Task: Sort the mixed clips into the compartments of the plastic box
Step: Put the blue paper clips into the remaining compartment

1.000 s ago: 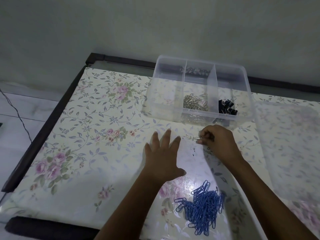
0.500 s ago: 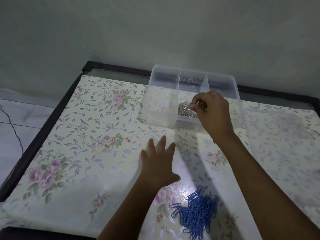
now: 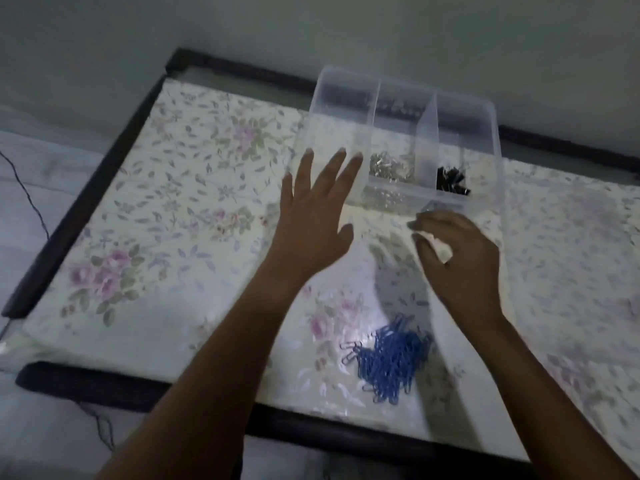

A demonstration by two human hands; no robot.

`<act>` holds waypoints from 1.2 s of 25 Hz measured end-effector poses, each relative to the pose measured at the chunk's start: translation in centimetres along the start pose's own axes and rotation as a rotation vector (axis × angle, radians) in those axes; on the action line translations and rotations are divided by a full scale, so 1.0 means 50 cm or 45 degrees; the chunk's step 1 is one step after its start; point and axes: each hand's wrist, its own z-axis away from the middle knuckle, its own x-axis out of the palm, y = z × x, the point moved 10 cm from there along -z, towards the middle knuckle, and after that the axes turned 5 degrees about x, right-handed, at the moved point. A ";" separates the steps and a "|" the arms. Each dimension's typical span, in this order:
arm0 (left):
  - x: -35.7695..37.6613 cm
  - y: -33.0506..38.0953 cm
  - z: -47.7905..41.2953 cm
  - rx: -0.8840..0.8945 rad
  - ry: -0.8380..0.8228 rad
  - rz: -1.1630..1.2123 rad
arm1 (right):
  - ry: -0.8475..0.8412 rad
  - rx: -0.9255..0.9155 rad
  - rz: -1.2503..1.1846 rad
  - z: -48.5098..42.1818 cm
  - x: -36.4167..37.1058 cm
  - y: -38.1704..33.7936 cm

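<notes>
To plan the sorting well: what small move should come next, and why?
Probably the right hand should reach for the blue clips: they lie loose on the table, while silver clips and black clips already sit in the middle and right compartments of the box.

The clear plastic box [image 3: 332, 109] sits upright at the far side of the desk [image 3: 173, 237], open-topped and split by two dividers into three compartments side by side. The middle one holds a heap of silver paper clips [image 3: 391, 164]. The right one holds black binder clips [image 3: 450, 180] bunched toward its near wall (too blurred to count). A loose pile of blue paper clips [image 3: 394, 365] lies near the desk's front edge, well apart from the box.
</notes>
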 end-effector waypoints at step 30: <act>0.201 0.137 0.259 -0.217 -0.684 -0.124 | -0.867 0.782 -0.021 0.249 0.088 0.098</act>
